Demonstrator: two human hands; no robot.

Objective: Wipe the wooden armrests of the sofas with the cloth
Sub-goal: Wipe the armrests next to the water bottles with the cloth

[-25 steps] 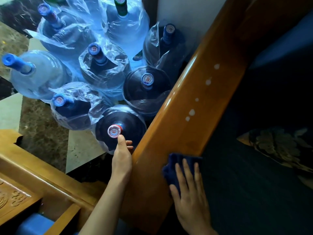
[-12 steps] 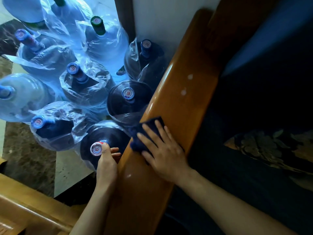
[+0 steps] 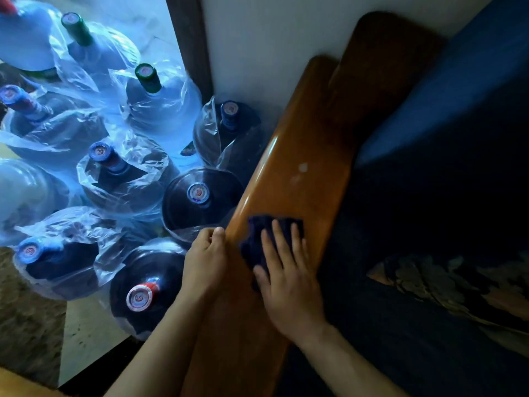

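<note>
Cloth (image 3: 266, 239) has slid farther up armrest (image 3: 289, 179) under flat right hand (image 3: 286, 279); left hand (image 3: 204, 259), off the bottle, now grips near edge. Pale spots (image 3: 302, 167) remain ahead.

Polished wooden armrest (image 3: 289, 179): glossy orange-brown, with a few pale whitish spots.
Folded wiping cloth (image 3: 257, 239): dark navy blue, plain.
Upholstered sofa seat (image 3: 429, 196): deep blue, brighter blue on the upper cushion.
Patterned cushion (image 3: 458, 285): dark ground with a tan and brown leaf-like print.
Large plastic water jugs (image 3: 200, 199): translucent blue, wrapped in clear film; caps blue, green, or white with red.
Stone floor (image 3: 83, 336): pale cream slab beside mottled brown.
Wall (image 3: 257, 38): off-white.
</note>
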